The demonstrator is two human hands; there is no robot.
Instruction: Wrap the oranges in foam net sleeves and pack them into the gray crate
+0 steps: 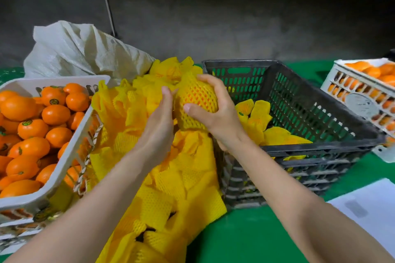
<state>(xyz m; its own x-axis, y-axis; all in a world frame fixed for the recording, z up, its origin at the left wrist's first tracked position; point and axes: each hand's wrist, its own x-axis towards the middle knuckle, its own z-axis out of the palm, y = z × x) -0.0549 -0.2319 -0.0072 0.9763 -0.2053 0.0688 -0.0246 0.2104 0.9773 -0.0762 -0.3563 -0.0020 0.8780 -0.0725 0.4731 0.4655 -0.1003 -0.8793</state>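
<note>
Right hand [215, 111]: clenched around one orange in a yellow foam net sleeve [195, 100], thumb on the near face, fingers curled over the top. The fruit is held in the air above the heap of loose yellow foam net sleeves [171, 177], just left of the far-left corner of the dark gray perforated plastic crate [320, 149].

Left hand [160, 117]: fingers nearly straight, laid against the left side of the sleeved orange. It appears to press or smooth the net and not to clasp it; the fingertips are partly hidden, so a pinch on the net edge cannot be ruled out.

Handling, judged: the orange is firm, round and moderately heavy for one hand. The rind bruises if squeezed hard or dropped. The foam net is light, soft and stretchy, and it gives a non-slip surface, so a whole-hand grasp round the middle of the fruit should hold well. Avoid lifting by the loose net ends: the fruit could slide out.

Crate: a few sleeved oranges [259, 111] lie along its left wall and the floor is mostly bare, so packing looks early.

Supply: bare oranges [55, 114] fill the white slatted plastic basket [57, 80] at the table's left edge.

Also present: a white woven sack [85, 49] at the far left, a second white crate of oranges [359, 92] at the right edge, a white sheet of paper [367, 205] at the near right, all on the green-covered table [245, 230].
</note>
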